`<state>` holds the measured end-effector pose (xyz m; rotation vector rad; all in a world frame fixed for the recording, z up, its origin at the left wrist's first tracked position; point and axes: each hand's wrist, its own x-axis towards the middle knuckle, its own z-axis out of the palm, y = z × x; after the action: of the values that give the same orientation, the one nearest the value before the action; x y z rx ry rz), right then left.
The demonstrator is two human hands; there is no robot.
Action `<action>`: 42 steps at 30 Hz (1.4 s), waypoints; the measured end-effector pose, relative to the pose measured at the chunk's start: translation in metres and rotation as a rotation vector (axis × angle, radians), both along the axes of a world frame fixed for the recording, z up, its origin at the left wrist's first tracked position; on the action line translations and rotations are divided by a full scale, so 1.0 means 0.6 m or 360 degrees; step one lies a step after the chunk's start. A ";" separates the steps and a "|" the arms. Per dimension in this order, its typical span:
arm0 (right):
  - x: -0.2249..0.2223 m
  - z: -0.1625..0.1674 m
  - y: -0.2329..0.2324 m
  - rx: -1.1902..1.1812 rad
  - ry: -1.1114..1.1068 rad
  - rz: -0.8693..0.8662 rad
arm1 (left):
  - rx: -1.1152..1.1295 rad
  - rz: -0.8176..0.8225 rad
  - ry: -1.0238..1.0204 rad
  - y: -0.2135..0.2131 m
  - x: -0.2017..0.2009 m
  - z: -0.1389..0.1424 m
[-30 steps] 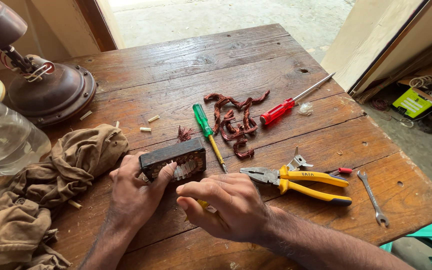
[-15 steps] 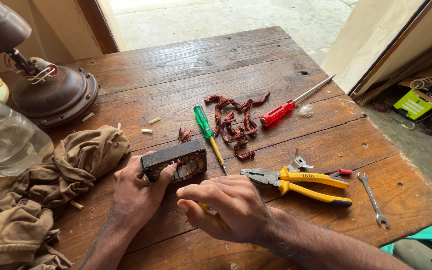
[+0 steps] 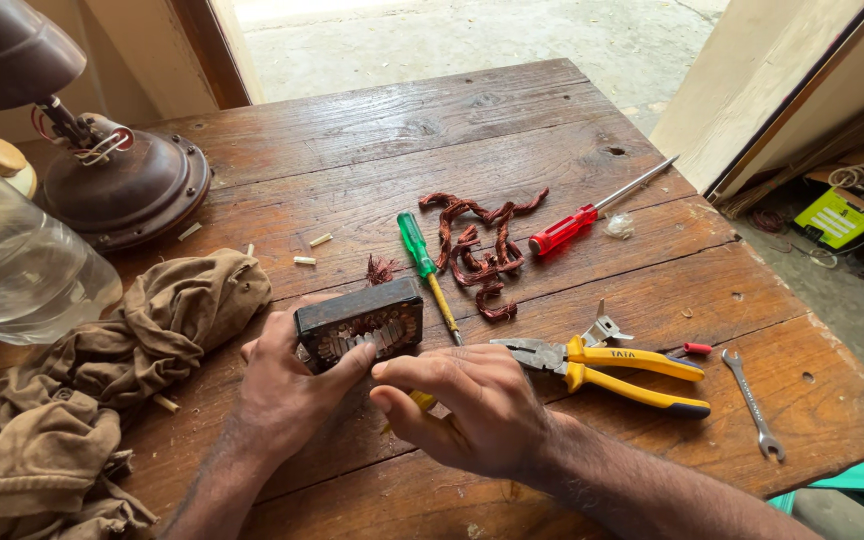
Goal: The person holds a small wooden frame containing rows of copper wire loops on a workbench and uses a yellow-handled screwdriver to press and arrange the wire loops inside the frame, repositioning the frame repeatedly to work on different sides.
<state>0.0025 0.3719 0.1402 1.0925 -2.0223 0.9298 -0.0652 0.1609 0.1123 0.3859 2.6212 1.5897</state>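
Dark metal fills your left hand [image 3: 277, 385]: its fingers are wrapped around a small block-shaped motor core [image 3: 359, 320], tilted up on the wooden table [image 3: 352, 140] with its slotted face toward you and the thumb pressed against that face. Your right hand [image 3: 477, 405] is closed in a loose fist just beside the core, gripping a thin tool with a yellow handle [image 3: 422, 400]; most of that tool is hidden under the hand, so its kind cannot be told. To the right of your right hand lie yellow-handled pliers [image 3: 612, 362], jaws pointing left, then a small spanner [image 3: 752, 402] near the table edge. Beyond the core rests a green-handled screwdriver [image 3: 422, 258], beside a tangle of reddish copper wire [image 3: 477, 250], and farther right a red-handled screwdriver [image 3: 592, 208]. A crumpled brown cloth [image 3: 102, 380] lies to your left, touching the left wrist. A clear plastic bottle [image 3: 17, 260] and a brown fan motor housing [image 3: 127, 185] stand at the far left.
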 end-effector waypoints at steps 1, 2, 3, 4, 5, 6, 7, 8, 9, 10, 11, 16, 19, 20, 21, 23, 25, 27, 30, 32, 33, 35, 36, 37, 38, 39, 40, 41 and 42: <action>0.000 0.000 -0.001 -0.0003 0.0002 -0.0006 | -0.0159 0.0052 0.0105 0.002 0.000 -0.001; -0.001 -0.001 -0.002 -0.0005 0.0009 -0.0003 | -0.0317 0.0102 0.0212 0.003 -0.001 -0.003; -0.001 -0.001 -0.003 -0.0005 0.0016 0.0000 | -0.0473 0.0153 0.0319 0.004 -0.002 -0.006; -0.002 -0.001 -0.003 -0.0004 0.0023 0.0007 | -0.0508 0.0154 0.0263 0.004 -0.004 -0.009; -0.003 -0.001 -0.004 0.0003 0.0004 0.0010 | -0.0544 0.0155 0.0205 0.004 -0.007 -0.013; -0.004 -0.001 -0.004 0.0009 -0.0016 0.0014 | -0.0582 0.0157 0.0146 0.003 -0.010 -0.017; -0.005 -0.002 -0.004 0.0015 -0.0037 0.0020 | -0.0519 0.0168 0.0108 0.002 -0.012 -0.021; -0.006 -0.002 -0.004 0.0020 -0.0025 0.0017 | -0.0457 0.0180 0.0071 0.002 -0.015 -0.026; -0.007 -0.003 -0.003 0.0025 -0.0013 0.0012 | -0.0395 0.0189 0.0036 0.002 -0.017 -0.030; -0.009 -0.004 -0.003 0.0031 0.0000 0.0005 | -0.0442 0.0180 0.0133 0.002 -0.019 -0.033; -0.010 -0.005 -0.002 0.0030 0.0004 0.0012 | -0.0488 0.0170 0.0230 0.002 -0.020 -0.034; -0.018 -0.016 0.000 0.0020 0.0018 0.0052 | -0.0499 0.0189 0.0584 0.006 -0.015 -0.027; -0.018 -0.021 0.002 -0.0003 0.0138 -0.0212 | -0.0376 0.0069 0.0667 -0.007 -0.002 -0.014; -0.018 -0.021 0.001 -0.0045 0.0140 -0.0284 | -0.0338 0.0037 0.0592 -0.013 0.000 -0.010; -0.019 -0.021 0.000 -0.0087 0.0148 -0.0355 | -0.0299 0.0008 0.0525 -0.018 0.000 -0.007; -0.020 -0.019 0.000 -0.0135 0.0108 -0.0431 | -0.0329 -0.0046 0.0540 -0.028 0.003 -0.006; -0.022 -0.016 -0.002 -0.0145 0.0045 -0.0454 | -0.0368 -0.0074 0.0516 -0.034 0.003 -0.010; -0.028 -0.016 -0.007 -0.0101 0.0023 -0.0466 | -0.0416 -0.0069 0.0455 -0.037 -0.005 -0.016; -0.040 -0.019 -0.019 0.0012 -0.0015 -0.0556 | -0.0439 -0.0054 0.0468 -0.042 -0.021 -0.027; -0.049 -0.023 -0.028 0.0071 -0.0041 -0.0581 | -0.0471 -0.0053 0.0463 -0.048 -0.032 -0.033; -0.055 -0.026 -0.033 0.0087 -0.0052 -0.0560 | -0.0486 -0.0054 0.0462 -0.052 -0.037 -0.036; -0.065 -0.031 -0.042 0.0107 -0.0082 -0.0529 | -0.0463 -0.0096 0.0546 -0.061 -0.044 -0.040; -0.068 -0.033 -0.046 0.0112 -0.0096 -0.0520 | -0.0450 -0.0115 0.0590 -0.066 -0.047 -0.041; -0.071 -0.034 -0.050 0.0117 -0.0111 -0.0512 | -0.0467 -0.0125 0.0591 -0.070 -0.050 -0.042; -0.072 -0.034 -0.052 0.0106 -0.0122 -0.0510 | -0.0485 -0.0135 0.0592 -0.072 -0.053 -0.042; -0.072 -0.035 -0.054 0.0094 -0.0134 -0.0510 | -0.0505 -0.0146 0.0592 -0.075 -0.055 -0.040; -0.071 -0.035 -0.056 0.0082 -0.0146 -0.0513 | -0.0537 -0.0152 0.0528 -0.078 -0.056 -0.039; -0.070 -0.035 -0.057 0.0091 -0.0156 -0.0518 | -0.0568 -0.0156 0.0466 -0.080 -0.058 -0.037; -0.069 -0.035 -0.059 0.0100 -0.0168 -0.0526 | -0.0598 -0.0164 0.0402 -0.081 -0.058 -0.035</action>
<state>-0.0389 0.3367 0.1191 0.7209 -2.2447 0.7699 -0.1001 0.1124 0.0912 0.7195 2.9431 1.0440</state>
